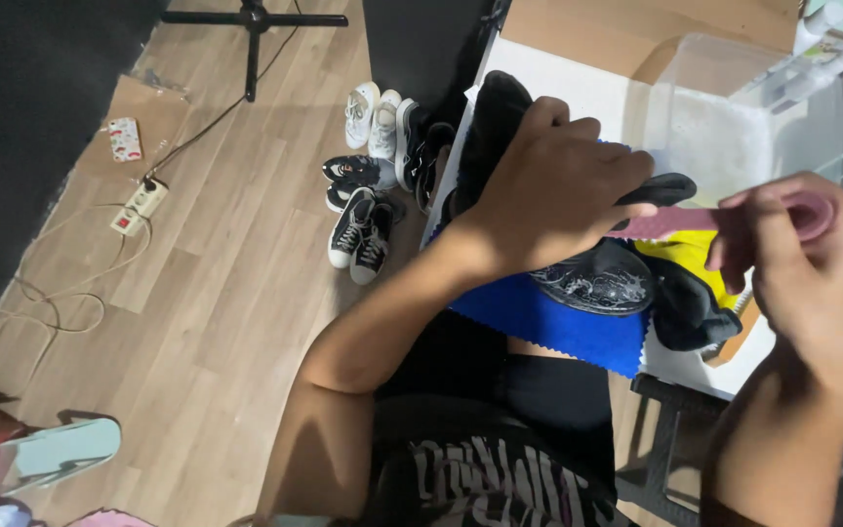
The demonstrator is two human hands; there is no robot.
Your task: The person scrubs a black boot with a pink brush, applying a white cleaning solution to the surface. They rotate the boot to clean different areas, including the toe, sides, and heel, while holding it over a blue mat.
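— What did the head view show of the left hand (563, 185)?
— It clamped a black shoe (602, 278) over the blue cloth (548, 322) on the white table (578, 83).
— And the right hand (812, 259)?
— Its fingers closed on a pink brush handle (670, 222), just beside the shoe.

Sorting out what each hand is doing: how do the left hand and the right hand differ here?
The left hand presses down on a black shoe over the blue cloth; the right hand is raised, gripping a pink handle. The left hand shows its back; the right hand curls into a fist. Both are bare.
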